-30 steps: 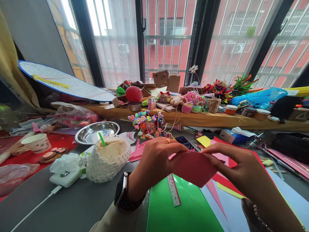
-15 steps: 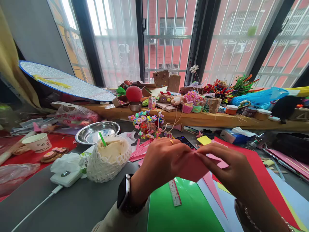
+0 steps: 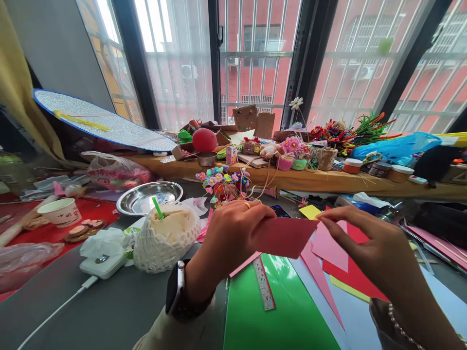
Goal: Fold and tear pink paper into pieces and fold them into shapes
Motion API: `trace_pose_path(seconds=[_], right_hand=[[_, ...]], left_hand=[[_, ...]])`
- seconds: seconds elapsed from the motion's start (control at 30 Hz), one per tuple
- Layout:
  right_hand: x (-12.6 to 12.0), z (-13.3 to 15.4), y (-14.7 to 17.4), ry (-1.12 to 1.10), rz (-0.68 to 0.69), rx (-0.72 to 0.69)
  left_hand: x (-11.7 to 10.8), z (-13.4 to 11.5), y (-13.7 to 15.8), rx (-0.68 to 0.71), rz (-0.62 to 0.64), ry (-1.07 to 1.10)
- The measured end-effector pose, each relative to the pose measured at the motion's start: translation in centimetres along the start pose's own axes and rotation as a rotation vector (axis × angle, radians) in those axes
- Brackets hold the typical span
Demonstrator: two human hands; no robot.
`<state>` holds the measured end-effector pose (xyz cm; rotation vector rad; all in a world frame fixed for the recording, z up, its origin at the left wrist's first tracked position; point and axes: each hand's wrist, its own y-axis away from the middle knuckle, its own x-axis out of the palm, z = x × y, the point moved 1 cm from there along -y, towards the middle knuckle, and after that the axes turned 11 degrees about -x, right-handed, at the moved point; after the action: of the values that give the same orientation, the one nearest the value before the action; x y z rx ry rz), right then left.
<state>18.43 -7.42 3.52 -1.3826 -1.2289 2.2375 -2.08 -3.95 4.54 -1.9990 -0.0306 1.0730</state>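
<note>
The folded red paper (image 3: 284, 236) hangs in the air at the centre of the frame, above the surface, and I hold it at both ends. My left hand (image 3: 233, 233) pinches its left edge, thumb on top and fingers curled beneath, a ring on one finger and a watch (image 3: 174, 291) on the wrist. My right hand (image 3: 368, 243) closes thumb and forefinger on the paper's right corner, at right of centre. Just below the paper lies a green sheet (image 3: 270, 316) with a ruler (image 3: 263, 283) on it, and to the right of that pink and red sheets (image 3: 350, 272) overlap. At lower left of centre stands a coconut in white foam net (image 3: 166, 238) with a green straw, and behind it, further left, a steel bowl (image 3: 149, 198). A white charger (image 3: 102, 265) with its cable lies at lower left on the grey surface (image 3: 91, 316).
</note>
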Motion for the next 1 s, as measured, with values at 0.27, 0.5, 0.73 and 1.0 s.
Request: trace_pose_path(seconds=[0.27, 0.5, 0.73, 1.0], right_hand=[[1.1, 1.7, -0.2, -0.111, 0.034, -0.166], [1.3, 2.3, -0.1, -0.094, -0.044, -0.24], [1.0, 1.7, -0.2, -0.01, -0.077, -0.32], [1.3, 2.8, 0.0, -0.012, -0.116, -0.356]], left_hand=[[0.6, -1.2, 0.3, 0.118, -0.003, 0.03], [-0.1, -1.4, 0.4, 0.172, -0.041, -0.061], [-0.7, -1.6, 0.5, 0.139, -0.044, -0.193], [0.3, -2.4, 0.6, 0.235, -0.096, -0.209]])
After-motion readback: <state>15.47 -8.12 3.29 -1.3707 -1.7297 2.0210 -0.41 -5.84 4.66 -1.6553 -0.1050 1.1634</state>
